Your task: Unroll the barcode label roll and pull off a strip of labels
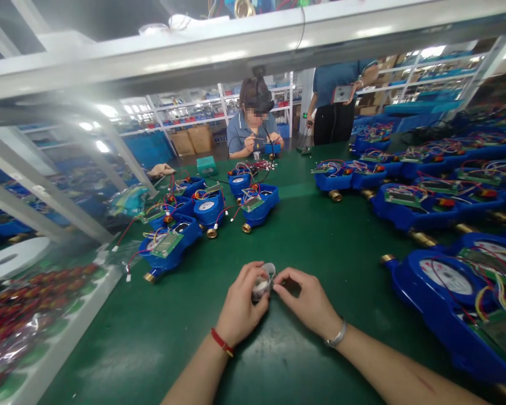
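Note:
My left hand (243,301) is closed around a small, round, clear-and-whitish roll (261,288), held just above the green tabletop. A curved translucent strip or rim stands up at its far right side. My right hand (306,295) has thumb and forefinger pinched together right at the roll's right edge; what lies between those fingertips is too small to make out. Beyond the hands, a blue water meter (168,244) with an exposed circuit board and loose wires sits to the left, and another blue meter (259,205) is straight ahead.
Rows of blue meters (430,205) fill the right side, one large meter (451,304) close by. A tray edge (84,315) with red-wired parts and a white reel (14,259) flank the left. A shelf beam (253,53) crosses overhead. A seated person (255,126) works opposite; another stands behind.

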